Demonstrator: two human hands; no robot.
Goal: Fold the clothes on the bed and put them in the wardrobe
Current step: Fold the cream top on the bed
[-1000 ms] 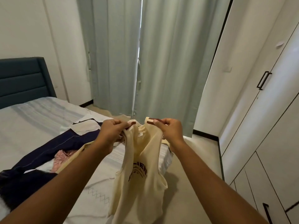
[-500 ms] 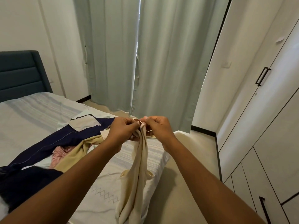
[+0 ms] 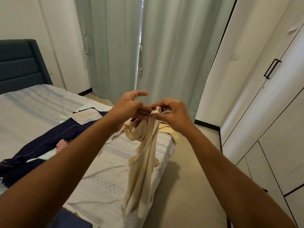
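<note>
- Right hand [image 3: 174, 112] is pinched on the top's [image 3: 144, 162] straps [image 3: 154, 111] above the bed [image 3: 98, 170]; left hand's [image 3: 130, 106] grip cannot be told.
- Spread before, the top is now halved lengthwise: folding is begun.

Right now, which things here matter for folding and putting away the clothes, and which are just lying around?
Job: cream top, held by left hand and right hand; navy garment; pink garment; bed; wardrobe.
Just there: curtains; headboard.
</note>
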